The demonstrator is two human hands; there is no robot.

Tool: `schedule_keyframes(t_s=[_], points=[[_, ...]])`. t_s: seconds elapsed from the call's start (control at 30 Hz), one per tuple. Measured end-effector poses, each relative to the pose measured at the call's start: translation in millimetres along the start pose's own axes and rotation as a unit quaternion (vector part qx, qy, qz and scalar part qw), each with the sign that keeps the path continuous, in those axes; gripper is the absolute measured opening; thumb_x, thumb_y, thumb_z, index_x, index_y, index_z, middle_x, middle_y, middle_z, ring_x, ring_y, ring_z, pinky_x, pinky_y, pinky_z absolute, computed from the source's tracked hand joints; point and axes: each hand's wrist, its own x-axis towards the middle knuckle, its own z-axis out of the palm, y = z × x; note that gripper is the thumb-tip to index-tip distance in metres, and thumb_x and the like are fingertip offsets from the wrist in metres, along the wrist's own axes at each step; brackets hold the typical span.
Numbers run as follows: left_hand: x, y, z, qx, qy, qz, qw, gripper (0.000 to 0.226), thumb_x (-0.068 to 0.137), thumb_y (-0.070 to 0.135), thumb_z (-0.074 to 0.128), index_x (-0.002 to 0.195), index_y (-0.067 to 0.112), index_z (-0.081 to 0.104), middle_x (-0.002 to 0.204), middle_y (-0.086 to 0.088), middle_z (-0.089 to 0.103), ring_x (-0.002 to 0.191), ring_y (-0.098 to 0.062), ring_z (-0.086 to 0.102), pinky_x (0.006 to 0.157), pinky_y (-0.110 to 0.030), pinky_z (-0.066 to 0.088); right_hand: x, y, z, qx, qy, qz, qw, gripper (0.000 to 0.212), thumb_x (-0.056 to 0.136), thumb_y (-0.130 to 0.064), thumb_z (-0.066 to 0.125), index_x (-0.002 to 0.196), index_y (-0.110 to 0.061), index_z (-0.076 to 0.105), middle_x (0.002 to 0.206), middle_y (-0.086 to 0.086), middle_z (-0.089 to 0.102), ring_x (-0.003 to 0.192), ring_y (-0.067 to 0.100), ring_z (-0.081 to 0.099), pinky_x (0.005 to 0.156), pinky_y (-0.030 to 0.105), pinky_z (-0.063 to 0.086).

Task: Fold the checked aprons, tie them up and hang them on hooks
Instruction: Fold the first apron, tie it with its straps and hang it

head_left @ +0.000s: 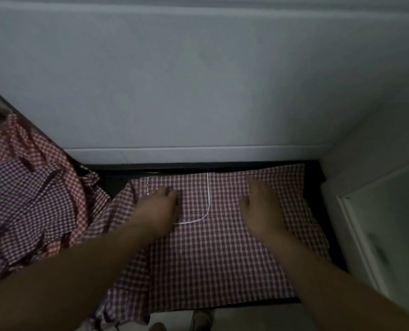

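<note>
A checked apron [213,254] in red, purple and white lies spread flat over a dark table [318,173], its white-piped pocket edge [208,201] near the middle. My left hand [158,206] lies flat on the cloth left of the pocket edge, fingers straight. To the right of that edge my right hand [260,206] presses flat on the apron, palm down. Neither hand grips the fabric. The apron's left part hangs crumpled off the table's front left corner.
A heap of more checked aprons [31,192] is piled at the left, touching the spread one. A pale wall [198,91] rises just behind the table, and a white panel [389,223] stands at the right. Floor shows below the table's front edge.
</note>
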Motion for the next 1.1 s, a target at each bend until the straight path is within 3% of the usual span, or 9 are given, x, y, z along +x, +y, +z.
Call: schedule_keyframes(t_s=[0.2, 0.37, 0.5, 0.57, 0.67, 0.83, 0.93, 1.0, 1.1], points=[[-4, -14, 37, 0.019, 0.045, -0.037, 0.998, 0.056, 0.104, 0.05, 0.034, 0.155, 0.028, 0.034, 0.159, -0.01, 0.036, 0.147, -0.031, 0.032, 0.116, -0.056, 0.028, -10, 17, 44, -0.125, -0.11, 0.012, 0.986, 0.064, 0.105, -0.061, 0.019, 0.163, -0.038, 0.005, 0.173, -0.003, -0.003, 0.159, 0.023, -0.003, 0.126, 0.054, -0.006], [-72, -48, 35, -0.019, 0.158, 0.083, 0.984, 0.044, 0.096, 0.039, 0.049, 0.135, 0.02, 0.059, 0.139, -0.005, 0.055, 0.127, -0.028, 0.051, 0.113, -0.048, 0.034, -1, 13, 34, -0.139, -0.101, 0.05, 0.984, 0.064, 0.106, -0.052, 0.034, 0.163, -0.026, 0.019, 0.17, 0.011, 0.014, 0.156, 0.032, 0.014, 0.126, 0.058, 0.008], [-139, -85, 40, -0.096, 0.21, 0.002, 0.973, 0.026, 0.093, 0.033, 0.054, 0.114, 0.019, 0.061, 0.114, -0.005, 0.059, 0.104, -0.028, 0.058, 0.089, -0.043, 0.047, -38, -60, 35, -0.081, 0.039, -0.088, 0.992, 0.024, 0.095, -0.026, 0.062, 0.109, -0.007, 0.065, 0.107, 0.016, 0.064, 0.097, 0.034, 0.061, 0.088, 0.044, 0.052], [-162, -105, 46, -0.156, 0.197, -0.059, 0.966, 0.021, 0.093, 0.031, 0.06, 0.111, 0.019, 0.059, 0.11, -0.007, 0.061, 0.097, -0.03, 0.062, 0.081, -0.042, 0.051, -73, -119, 44, 0.053, -0.103, -0.04, 0.992, 0.026, 0.101, -0.032, 0.057, 0.092, -0.009, 0.065, 0.087, 0.005, 0.065, 0.079, 0.024, 0.062, 0.072, 0.036, 0.052], [-186, -121, 52, -0.247, 0.106, -0.091, 0.959, 0.044, 0.091, 0.056, 0.063, 0.12, 0.023, 0.056, 0.118, -0.001, 0.065, 0.106, -0.022, 0.064, 0.088, -0.039, 0.054, -106, -177, 77, 0.166, -0.319, 0.048, 0.932, 0.046, 0.099, -0.046, 0.06, 0.071, -0.01, 0.054, 0.063, 0.002, 0.051, 0.06, 0.021, 0.051, 0.062, 0.033, 0.04], [-189, -112, 44, -0.367, -0.003, -0.113, 0.923, 0.07, 0.075, 0.09, 0.057, 0.085, 0.021, 0.065, 0.081, 0.002, 0.069, 0.079, -0.018, 0.067, 0.074, -0.042, 0.055, -116, -210, 107, 0.276, -0.318, 0.152, 0.894, 0.014, 0.093, -0.018, 0.069, 0.083, -0.009, 0.071, 0.077, 0.012, 0.069, 0.069, 0.023, 0.061, 0.066, 0.033, 0.048], [-183, -103, 38, -0.453, 0.019, -0.099, 0.886, 0.031, 0.089, 0.051, 0.072, 0.083, 0.021, 0.064, 0.082, -0.002, 0.071, 0.078, -0.02, 0.069, 0.08, -0.05, 0.059, -108, -219, 105, 0.379, -0.313, 0.2, 0.847, 0.008, 0.096, -0.011, 0.066, 0.094, -0.005, 0.068, 0.076, 0.01, 0.07, 0.062, 0.018, 0.063, 0.059, 0.029, 0.05], [-175, -107, 21, -0.476, 0.066, -0.116, 0.869, 0.017, 0.098, 0.024, 0.065, 0.085, 0.013, 0.063, 0.085, -0.008, 0.069, 0.077, -0.015, 0.062, 0.082, -0.047, 0.057, -96, -214, 104, 0.373, -0.273, 0.212, 0.861, 0.012, 0.097, -0.012, 0.061, 0.089, -0.007, 0.069, 0.074, 0.007, 0.069, 0.06, 0.016, 0.062, 0.059, 0.028, 0.05], [-160, -141, -41, -0.506, 0.142, -0.175, 0.833, 0.014, 0.102, 0.019, 0.057, 0.096, 0.008, 0.064, 0.094, -0.014, 0.07, 0.082, -0.022, 0.063, 0.076, -0.038, 0.052, -77, -197, 104, 0.364, -0.293, 0.258, 0.846, 0.029, 0.104, -0.021, 0.051, 0.076, -0.015, 0.057, 0.054, -0.006, 0.052, 0.041, 0.006, 0.045, 0.042, 0.019, 0.036]])
